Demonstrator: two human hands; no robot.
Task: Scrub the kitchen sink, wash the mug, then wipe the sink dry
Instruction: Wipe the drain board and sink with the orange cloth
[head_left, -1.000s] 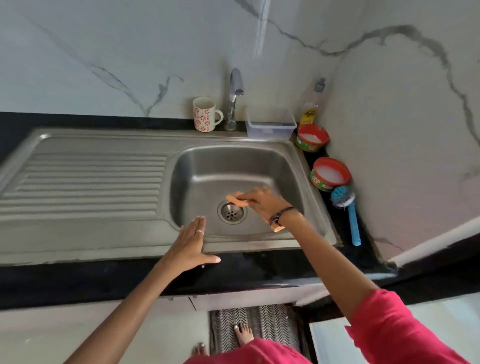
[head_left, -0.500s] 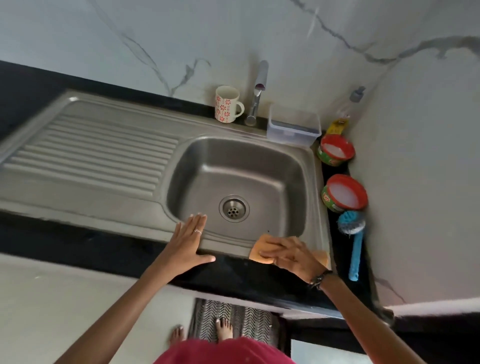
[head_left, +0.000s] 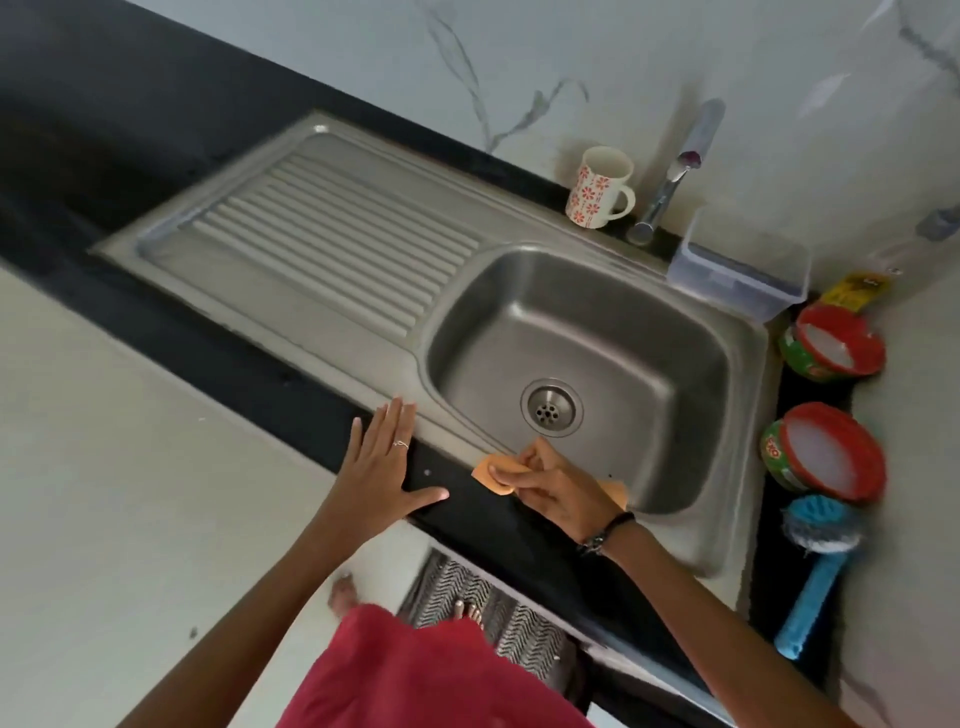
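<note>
A steel sink (head_left: 696, 332) with a drain (head_left: 551, 408) and a ribbed draining board (head_left: 332, 244) is set into a black counter. My right hand (head_left: 558, 488) grips an orange cloth (head_left: 491, 474) and presses it on the sink's front rim. My left hand (head_left: 382, 470) lies flat, fingers straight, on the front rim and counter edge just left of the cloth. A white mug with red flowers (head_left: 597, 188) stands upright on the back rim beside the tap (head_left: 675, 171).
A clear plastic box (head_left: 737, 270) sits at the sink's back right corner. Two red-rimmed green tubs (head_left: 831, 343) (head_left: 826, 454) and a blue dish brush (head_left: 815, 566) line the counter on the right by the marble wall. A patterned mat (head_left: 493, 608) lies on the floor under my feet.
My right hand has left the basin near the drain and carried the cloth to the front rim, then slid it left towards my left hand. The camera has tilted.
</note>
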